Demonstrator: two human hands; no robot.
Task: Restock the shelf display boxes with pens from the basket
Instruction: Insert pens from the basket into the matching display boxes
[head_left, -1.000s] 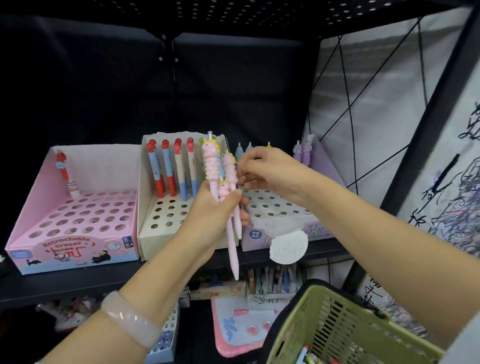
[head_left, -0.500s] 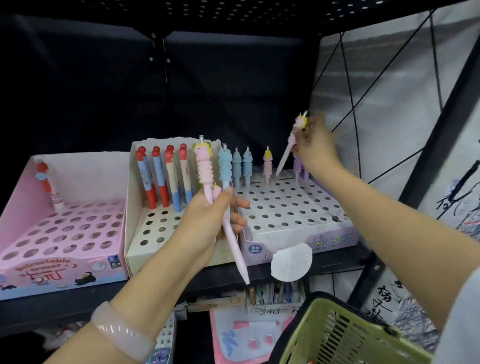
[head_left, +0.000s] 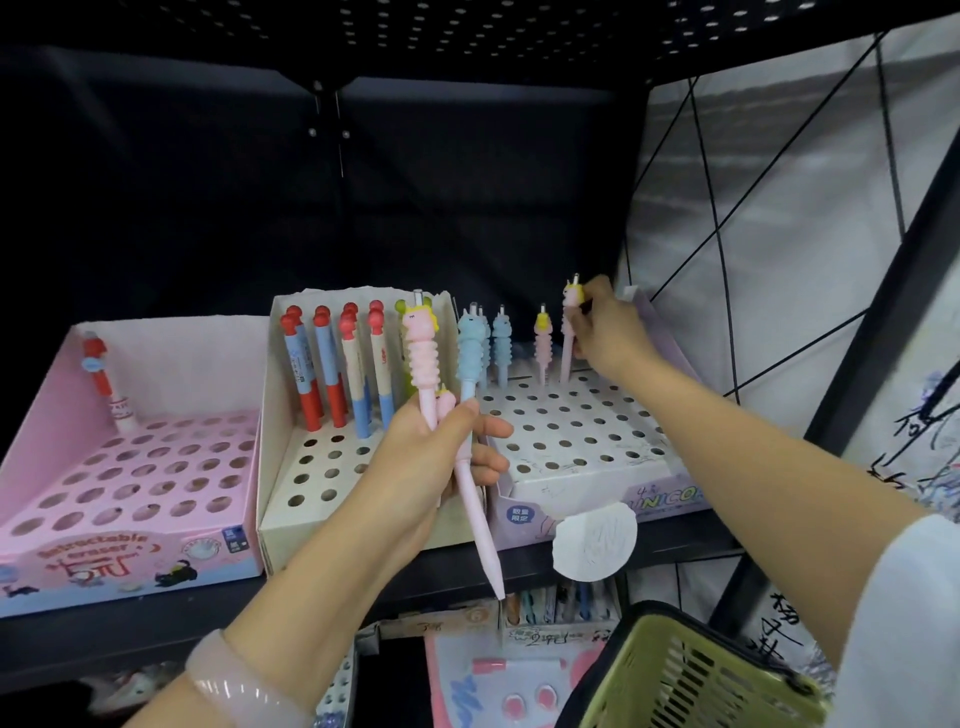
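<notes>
Head view: your right hand (head_left: 605, 332) is seating a pink pen (head_left: 569, 332) in the back row of the unicorn box (head_left: 597, 467).

Its fingers pinch the pen's top; the long axis stands nearly upright, tip at a hole just right of the yellow-topped pen (head_left: 543, 340). Your left hand (head_left: 436, 462), nearer you at the box's front-left corner, is curled round spare pink pens (head_left: 447, 431), tips slanting down. The basket (head_left: 691, 675) sits below the box, by your right arm.

dim shelf recess, brighter right side, soft focus, wide-angle edge bending.
</notes>
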